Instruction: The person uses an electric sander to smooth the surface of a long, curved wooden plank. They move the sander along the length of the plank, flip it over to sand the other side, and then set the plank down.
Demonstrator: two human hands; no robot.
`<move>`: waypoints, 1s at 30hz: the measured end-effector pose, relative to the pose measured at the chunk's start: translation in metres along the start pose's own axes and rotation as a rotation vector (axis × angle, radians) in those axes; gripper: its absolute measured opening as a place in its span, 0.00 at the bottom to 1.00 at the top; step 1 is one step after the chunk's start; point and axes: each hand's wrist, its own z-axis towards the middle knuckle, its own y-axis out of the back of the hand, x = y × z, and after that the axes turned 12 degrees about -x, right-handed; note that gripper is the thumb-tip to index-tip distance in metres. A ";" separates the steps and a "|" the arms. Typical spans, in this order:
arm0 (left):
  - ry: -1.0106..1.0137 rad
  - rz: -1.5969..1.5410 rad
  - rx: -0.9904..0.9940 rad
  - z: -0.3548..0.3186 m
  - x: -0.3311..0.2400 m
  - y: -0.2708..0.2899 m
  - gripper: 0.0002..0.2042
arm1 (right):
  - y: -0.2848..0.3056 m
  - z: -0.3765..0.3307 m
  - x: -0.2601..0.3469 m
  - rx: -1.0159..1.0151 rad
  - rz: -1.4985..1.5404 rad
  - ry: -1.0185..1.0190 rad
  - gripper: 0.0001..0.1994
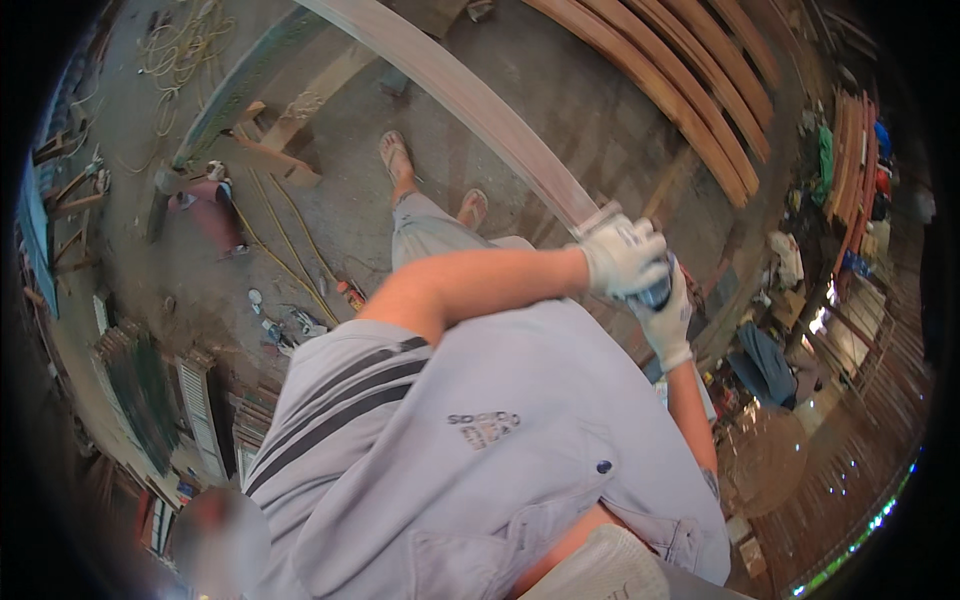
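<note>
1. The tool [655,286], dark blue and largely hidden, is held between both hands near the close end of the plank; its kind cannot be told.
2. The left hand [625,255] is closed over the tool's upper side, fingers curled together; the right hand [668,318] is wrapped around it from the other side. A two-sided grip is presumably used for steadiness.
3. The plank [465,95] is extended from the hands toward the upper edge; whether it is touched by the tool is hidden. By its lengthwise placing, the near end is kept within easy reach.
4. The feet [396,157] are set apart beside the plank, probably for balance.
5. The plank's face is pale, greyish pink and faintly streaked; its curve may be partly lent by the lens.
6. Redder boards [660,90] are laid in a spaced row beyond, perhaps for separate lifting.
</note>
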 end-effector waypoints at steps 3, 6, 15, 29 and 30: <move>-0.026 0.062 -0.065 -0.012 0.006 -0.015 0.18 | -0.013 0.000 0.012 -0.044 0.055 0.044 0.54; -0.005 0.060 -0.180 -0.014 0.031 0.024 0.17 | -0.032 0.036 0.046 0.005 0.102 0.083 0.51; 0.259 -0.041 -0.839 -0.033 0.113 0.237 0.15 | -0.127 0.229 0.230 0.133 0.244 0.198 0.46; 1.041 0.614 -0.362 -0.279 0.485 0.633 0.47 | -0.337 0.506 0.604 0.141 0.248 0.310 0.41; 1.062 0.539 -0.219 -0.288 0.494 0.635 0.47 | -0.352 0.522 0.619 0.120 0.228 0.323 0.39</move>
